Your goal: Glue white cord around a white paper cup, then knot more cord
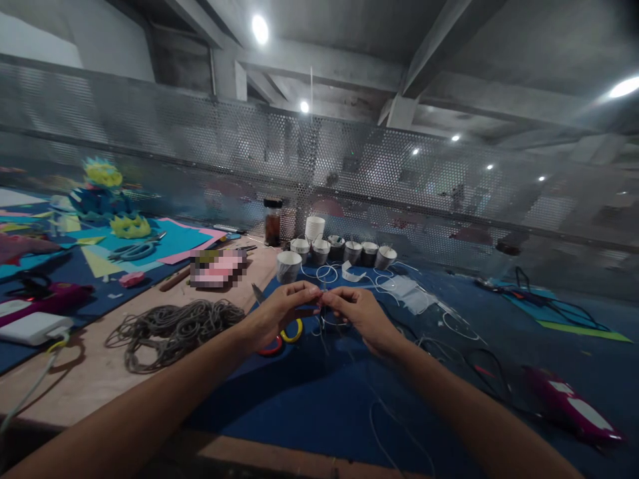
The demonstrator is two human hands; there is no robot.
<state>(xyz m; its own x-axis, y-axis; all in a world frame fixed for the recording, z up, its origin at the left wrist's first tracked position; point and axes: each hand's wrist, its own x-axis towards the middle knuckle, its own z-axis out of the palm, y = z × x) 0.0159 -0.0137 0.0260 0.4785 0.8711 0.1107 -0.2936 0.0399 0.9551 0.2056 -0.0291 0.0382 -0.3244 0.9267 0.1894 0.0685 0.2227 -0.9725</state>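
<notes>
My left hand (285, 307) and my right hand (363, 318) meet in front of me above the blue table surface (279, 399). Thumb and fingers of both are pinched together around a thin string (323, 338), whose loose strands hang below the fingertips. A tiny reddish bit shows between the fingers, too small to name. Under my left hand lie scissors (301, 328) with red and yellow handles, partly covered by it. Just beyond the hands stand several paper cups (289, 267), some with white string (327, 271) trailing out.
A heap of grey cord (184, 329) lies left on a tan board (74, 392). Magenta glue guns (574, 402) lie at both sides. A dark-lidded jar (272, 223) stands by the perforated metal screen (239, 143). Coloured paper (187, 234) and grey-handled scissors (132, 251) are far left.
</notes>
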